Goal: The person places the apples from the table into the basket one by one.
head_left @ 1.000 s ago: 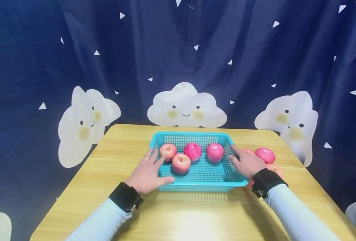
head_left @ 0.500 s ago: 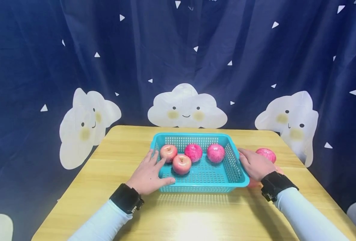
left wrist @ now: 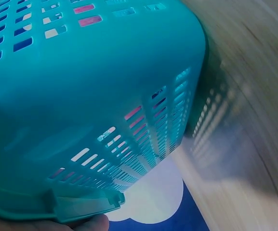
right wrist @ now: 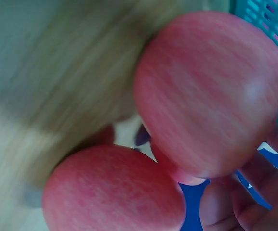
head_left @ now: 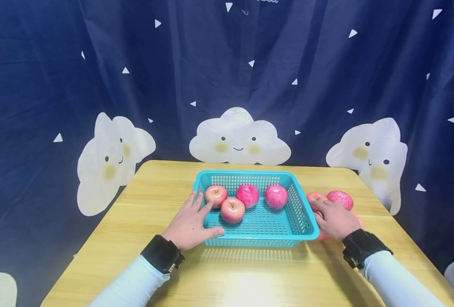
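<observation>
A turquoise plastic basket [head_left: 250,240] stands on the wooden table with several apples inside. Two paler apples, one of them a front apple [head_left: 232,210], lie at its left; a pinker apple [head_left: 247,195] and another pink apple [head_left: 276,196] sit further right. My left hand [head_left: 190,226] rests at the basket's left rim, fingers spread and straight, thumb by the front corner. Outside the right wall, my right hand [head_left: 338,219] reaches over a group of apples, partly covering them. In the right wrist view its fingertips [right wrist: 218,204] are beside a large apple [right wrist: 213,94].
A dark red apple [head_left: 340,199] and a paler apple [head_left: 316,197] lie around the right hand, beside another apple [right wrist: 114,192]. The wooden table [head_left: 161,179] ends at a dark blue curtain [head_left: 219,55] with white clouds.
My right hand has left the basket's right rim and moved right, over the apples outside. The left hand, the basket and the apples inside stay in place.
</observation>
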Motion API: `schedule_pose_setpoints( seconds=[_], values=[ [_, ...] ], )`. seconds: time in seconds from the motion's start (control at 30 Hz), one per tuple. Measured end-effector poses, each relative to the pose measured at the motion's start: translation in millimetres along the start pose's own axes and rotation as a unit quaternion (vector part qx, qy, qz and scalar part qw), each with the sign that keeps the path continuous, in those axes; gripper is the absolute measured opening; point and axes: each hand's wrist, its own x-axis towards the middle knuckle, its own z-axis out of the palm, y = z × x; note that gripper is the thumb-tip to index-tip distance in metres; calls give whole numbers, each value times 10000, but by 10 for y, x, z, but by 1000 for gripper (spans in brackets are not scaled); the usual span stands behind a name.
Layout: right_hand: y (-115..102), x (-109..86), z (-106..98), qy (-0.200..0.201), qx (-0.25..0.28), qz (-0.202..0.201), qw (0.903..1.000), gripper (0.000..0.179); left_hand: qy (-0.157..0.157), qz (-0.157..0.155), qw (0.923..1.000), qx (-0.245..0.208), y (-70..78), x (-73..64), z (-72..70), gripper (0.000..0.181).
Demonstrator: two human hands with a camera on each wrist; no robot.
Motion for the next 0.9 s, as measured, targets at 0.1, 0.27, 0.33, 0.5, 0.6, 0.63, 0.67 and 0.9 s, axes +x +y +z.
schedule_pose_setpoints(
  seconds=[0.1,0.27,0.33,0.5,0.6,0.63,0.67,0.9],
  values=[
    [-2,-42,55,-73,-258,29,9996,44,39,5,10000,6,9,-2,-4,107],
    [-4,-83,107,-26,-419,57,9991,44,192,-120,9996,-150,28,-9,5,112],
    [-4,-82,104,26,-411,51,9991,44,283,-194,9991,-243,35,-8,15,115],
    [-12,-75,89,-7,-437,13,9990,48,347,-373,9982,-320,41,-7,40,119],
    [-20,-79,92,-41,-407,-37,9992,46,229,-465,9980,-368,45,-13,32,120],
    [-22,-81,94,-50,-392,-45,9992,45,196,-475,9979,-397,46,-11,25,120],
    [-23,-84,93,-52,-373,-56,9993,44,154,-490,9977,-436,46,-8,17,121],
    [-8,-103,55,-179,-254,-85,9995,55,-3,-762,9937,-816,44,25,-45,130]
  ],
)
